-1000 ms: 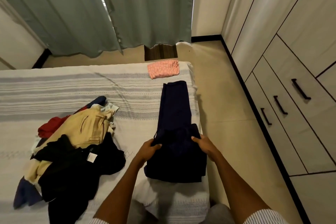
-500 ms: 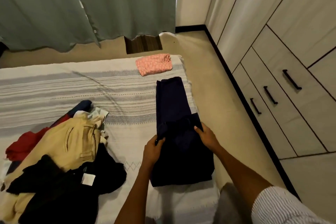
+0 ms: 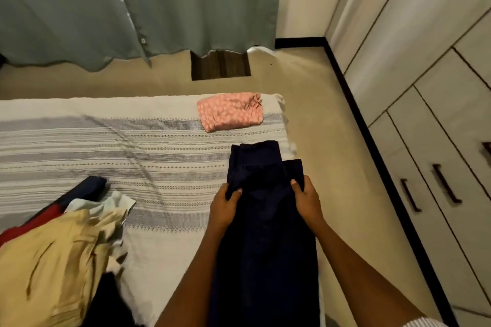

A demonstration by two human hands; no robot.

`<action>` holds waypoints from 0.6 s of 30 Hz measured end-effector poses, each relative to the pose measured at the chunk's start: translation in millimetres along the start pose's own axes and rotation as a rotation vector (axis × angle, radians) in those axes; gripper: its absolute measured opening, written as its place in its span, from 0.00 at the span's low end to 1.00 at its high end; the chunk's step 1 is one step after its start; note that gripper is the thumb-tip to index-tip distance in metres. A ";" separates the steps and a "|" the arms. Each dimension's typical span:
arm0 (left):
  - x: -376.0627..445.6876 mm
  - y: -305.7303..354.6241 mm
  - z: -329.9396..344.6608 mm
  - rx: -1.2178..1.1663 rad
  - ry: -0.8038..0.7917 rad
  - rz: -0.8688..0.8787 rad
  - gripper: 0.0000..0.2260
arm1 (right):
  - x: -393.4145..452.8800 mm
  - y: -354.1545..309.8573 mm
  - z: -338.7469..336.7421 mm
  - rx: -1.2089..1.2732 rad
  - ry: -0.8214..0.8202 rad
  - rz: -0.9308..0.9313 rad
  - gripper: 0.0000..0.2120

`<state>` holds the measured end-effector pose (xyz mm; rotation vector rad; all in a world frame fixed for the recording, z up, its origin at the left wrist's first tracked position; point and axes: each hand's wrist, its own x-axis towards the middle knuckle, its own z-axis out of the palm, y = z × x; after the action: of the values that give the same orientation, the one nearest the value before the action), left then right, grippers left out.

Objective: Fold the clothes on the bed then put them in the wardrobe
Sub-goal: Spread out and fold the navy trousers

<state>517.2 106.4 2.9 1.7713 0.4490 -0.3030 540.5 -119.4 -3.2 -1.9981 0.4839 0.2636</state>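
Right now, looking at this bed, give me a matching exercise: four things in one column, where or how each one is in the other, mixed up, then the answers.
1. navy garment
2. pink folded cloth
3. beige clothes
4. wardrobe

A. piled at the bed's left
B. along the right wall, shut
C. held by left hand and right hand
D. at the bed's far corner

Pairs: 1-C, 2-D, 3-A, 4-B

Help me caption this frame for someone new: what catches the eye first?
Both hands, left hand and right hand, grip the dark navy garment at the bed's right edge, mid-fold. Beyond it, near the far corner, lies a folded pink patterned piece. At lower left sits an unfolded heap topped by a beige garment.
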 end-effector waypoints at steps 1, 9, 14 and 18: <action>24.2 0.2 5.4 -0.008 0.051 0.011 0.11 | 25.8 -2.5 5.6 0.000 -0.006 -0.014 0.17; 148.3 -9.8 25.7 0.499 0.325 0.053 0.28 | 157.3 5.8 46.3 -0.332 -0.055 -0.011 0.29; 113.0 -69.6 48.8 0.869 0.357 0.420 0.23 | 101.8 52.9 81.1 -0.691 0.124 -0.462 0.29; 57.6 -126.1 59.0 1.036 0.142 0.492 0.22 | 25.6 103.3 108.1 -0.890 -0.082 -0.666 0.29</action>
<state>513.3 82.8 -145.8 2.8454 -0.1125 -0.0390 519.9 -70.3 -145.3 -2.8516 -0.4600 0.1427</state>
